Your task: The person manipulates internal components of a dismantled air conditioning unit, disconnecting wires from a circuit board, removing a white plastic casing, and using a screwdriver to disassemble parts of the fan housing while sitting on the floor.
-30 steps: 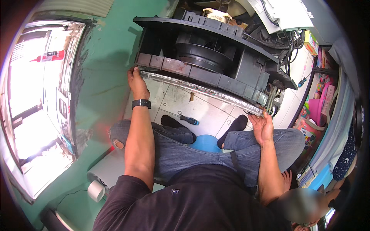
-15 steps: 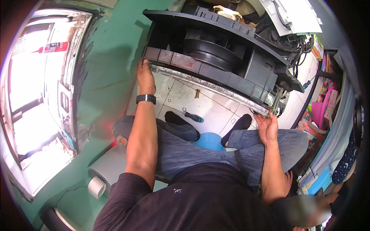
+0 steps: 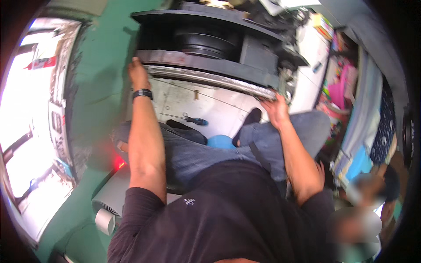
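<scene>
A large black plastic appliance housing (image 3: pixel 210 48) with a round blower inside is raised above the white tiled floor in front of me. A silvery foil-lined strip (image 3: pixel 210 79) runs along its lower edge. My left hand (image 3: pixel 137 74), a black watch on its wrist, grips the left end of that edge. My right hand (image 3: pixel 276 107) grips the right end, close to a bundle of wires. I sit with my jeans-clad legs under the housing.
A blue-handled screwdriver (image 3: pixel 195 120) and a small brass piece (image 3: pixel 196 94) lie on the tiles. A green wall (image 3: pixel 105 65) is at the left, a white fan (image 3: pixel 105 215) at lower left. Colourful clutter (image 3: pixel 337 92) and another person (image 3: pixel 368 193) are at the right.
The view has swung and blurred; the housing now sits further left and looks more level. Both hands keep their grip on its lower edge and have shifted with it.
</scene>
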The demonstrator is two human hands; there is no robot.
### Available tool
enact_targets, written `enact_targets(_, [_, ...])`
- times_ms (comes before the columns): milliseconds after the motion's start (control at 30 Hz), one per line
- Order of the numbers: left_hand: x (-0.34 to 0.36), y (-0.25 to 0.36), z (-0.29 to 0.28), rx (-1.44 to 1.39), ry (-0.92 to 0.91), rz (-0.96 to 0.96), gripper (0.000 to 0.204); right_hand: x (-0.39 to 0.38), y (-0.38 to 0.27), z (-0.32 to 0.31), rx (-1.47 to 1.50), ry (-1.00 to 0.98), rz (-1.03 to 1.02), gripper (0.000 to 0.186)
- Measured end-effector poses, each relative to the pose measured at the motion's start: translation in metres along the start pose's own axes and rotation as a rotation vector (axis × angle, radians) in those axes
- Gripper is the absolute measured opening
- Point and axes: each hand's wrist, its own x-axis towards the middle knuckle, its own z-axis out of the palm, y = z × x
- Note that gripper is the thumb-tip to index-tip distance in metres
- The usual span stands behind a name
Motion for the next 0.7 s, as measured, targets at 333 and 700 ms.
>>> enact_targets(333, [-0.024, 0.028, 0.005, -0.191, -0.061, 0.027, 0.056, 0.005, 0.012, -0.002, 0.073, 0.069, -0.002, 0.039])
enact_targets(700, [-0.024, 0.028, 0.008, 0.047, 0.098, 0.012, 0.068, 0.012, 0.015, 0.001, -0.013, 0.109, -0.008, 0.049])
